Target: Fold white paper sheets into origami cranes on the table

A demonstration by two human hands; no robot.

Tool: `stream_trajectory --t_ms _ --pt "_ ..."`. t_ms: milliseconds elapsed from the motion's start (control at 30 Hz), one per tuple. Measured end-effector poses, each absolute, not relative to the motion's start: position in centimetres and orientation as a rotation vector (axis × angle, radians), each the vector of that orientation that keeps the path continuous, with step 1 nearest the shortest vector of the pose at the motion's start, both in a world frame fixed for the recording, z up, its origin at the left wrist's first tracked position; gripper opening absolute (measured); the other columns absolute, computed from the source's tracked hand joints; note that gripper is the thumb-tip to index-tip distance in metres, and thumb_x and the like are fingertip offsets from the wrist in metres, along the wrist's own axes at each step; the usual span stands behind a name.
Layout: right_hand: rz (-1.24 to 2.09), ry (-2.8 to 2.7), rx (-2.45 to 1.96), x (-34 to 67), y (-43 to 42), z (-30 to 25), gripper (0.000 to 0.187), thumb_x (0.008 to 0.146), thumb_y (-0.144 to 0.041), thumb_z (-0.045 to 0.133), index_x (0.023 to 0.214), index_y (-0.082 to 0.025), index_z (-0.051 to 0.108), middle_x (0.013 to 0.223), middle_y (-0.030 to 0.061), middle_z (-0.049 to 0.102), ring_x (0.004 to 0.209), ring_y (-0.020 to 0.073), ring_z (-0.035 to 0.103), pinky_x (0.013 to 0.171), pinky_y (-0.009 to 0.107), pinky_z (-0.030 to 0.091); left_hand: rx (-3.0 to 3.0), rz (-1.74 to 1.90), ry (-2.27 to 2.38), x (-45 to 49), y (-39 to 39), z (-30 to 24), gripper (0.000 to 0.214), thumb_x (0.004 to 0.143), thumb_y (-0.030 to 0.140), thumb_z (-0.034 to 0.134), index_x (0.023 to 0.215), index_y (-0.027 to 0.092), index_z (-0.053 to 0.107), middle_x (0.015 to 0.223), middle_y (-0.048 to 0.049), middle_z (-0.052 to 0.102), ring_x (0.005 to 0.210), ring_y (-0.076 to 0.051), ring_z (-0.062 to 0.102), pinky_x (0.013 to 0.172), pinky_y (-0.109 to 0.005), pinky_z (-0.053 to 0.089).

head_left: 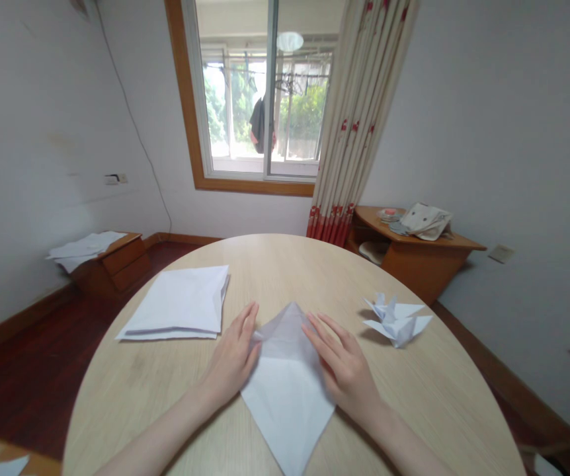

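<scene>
A sheet of white paper folded into a long kite shape (287, 377) lies on the round pale wood table (275, 264), its point towards me. My left hand (233, 354) has its fingertips at the paper's left corner and seems to pinch it. My right hand (342, 360) lies flat with its fingers on the right edge of the paper. A folded white paper crane (397, 320) stands to the right of my right hand. Left of my left hand lies a stack of folded white paper (176, 304).
The table's curved edge surrounds the work, with a dark red wooden floor beyond. Loose white sheets lie on a low wooden cabinet (86, 248). A cloth bag (426, 221) and a small plate (389, 213) sit on a wooden corner desk (414, 261) beside a curtain (359, 112).
</scene>
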State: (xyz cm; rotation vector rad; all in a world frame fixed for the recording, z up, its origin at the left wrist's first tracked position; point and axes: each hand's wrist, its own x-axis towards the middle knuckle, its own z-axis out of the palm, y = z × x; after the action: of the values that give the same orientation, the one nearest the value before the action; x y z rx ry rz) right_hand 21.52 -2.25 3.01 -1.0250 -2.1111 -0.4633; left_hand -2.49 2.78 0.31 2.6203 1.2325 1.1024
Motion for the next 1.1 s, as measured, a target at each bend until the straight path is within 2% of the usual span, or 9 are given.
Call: stream_trajectory --t_ms 233,367,467,633,800,1100 --pt "-0.509 -2.153 -1.252 21.2 -2.0 2.0 0.048 0.088 -0.010 0.040 0.135 -0.017 0.047 0.150 0.0120 0.033 0.138 0.0312 0.024 0.100 0.051 0.037 2.658 1.079 1.341 -2.3 3.0 -0.4 0.085 0.082 0.008 0.047 0.150 0.021 -0.002 0.148 -0.0189 0.024 0.137 -0.034 0.026 0.106 -0.053 0.034" --pt "-0.503 -2.184 -1.343 21.3 -1.9 1.4 0.041 0.088 -0.013 0.041 0.126 -0.016 0.055 0.151 0.0131 0.031 0.138 0.0337 0.022 0.101 0.054 0.031 2.710 1.040 1.295 -2.3 2.8 0.0 0.079 0.082 0.008 0.048 0.149 0.020 0.010 0.149 -0.0195 0.023 0.137 -0.035 0.027 0.105 -0.054 0.036" --pt "-0.433 -2.232 -1.338 21.3 -1.9 1.2 0.036 0.089 -0.014 0.042 0.120 -0.018 0.060 0.146 0.0109 0.041 0.134 0.0321 0.029 0.102 0.053 0.030 2.758 1.017 1.160 -2.4 2.7 0.3 0.068 0.085 0.009 0.048 0.147 0.019 0.022 0.147 -0.0173 0.030 0.137 -0.031 0.029 0.107 -0.052 0.035" --pt "-0.113 -2.325 -1.284 21.0 -2.2 1.6 0.031 0.091 -0.015 0.045 0.117 -0.019 0.062 0.127 0.0090 0.061 0.113 0.0258 0.050 0.096 0.046 0.039 2.804 0.903 0.938 -2.5 2.6 0.2 0.046 0.092 0.012 0.041 0.137 0.023 0.042 0.137 -0.0082 0.051 0.130 -0.021 0.043 0.110 -0.046 0.035" --pt "0.088 -2.430 -1.242 20.4 -2.7 2.5 0.030 0.090 -0.014 0.048 0.115 -0.019 0.063 0.122 0.0081 0.064 0.107 0.0238 0.054 0.091 0.042 0.044 2.786 0.735 0.935 -2.4 2.5 0.0 0.036 0.094 0.016 0.043 0.128 0.022 0.053 0.134 -0.0072 0.055 0.127 -0.019 0.048 0.110 -0.046 0.035" --pt "0.088 -2.485 -1.240 20.2 -3.0 2.8 0.029 0.092 -0.017 0.047 0.115 -0.020 0.064 0.120 0.0067 0.066 0.104 0.0213 0.059 0.089 0.040 0.047 2.754 0.652 0.956 -2.4 2.2 0.5 0.034 0.095 0.019 0.044 0.126 0.023 0.055 0.130 -0.0066 0.059 0.121 -0.018 0.054 0.109 -0.047 0.034"
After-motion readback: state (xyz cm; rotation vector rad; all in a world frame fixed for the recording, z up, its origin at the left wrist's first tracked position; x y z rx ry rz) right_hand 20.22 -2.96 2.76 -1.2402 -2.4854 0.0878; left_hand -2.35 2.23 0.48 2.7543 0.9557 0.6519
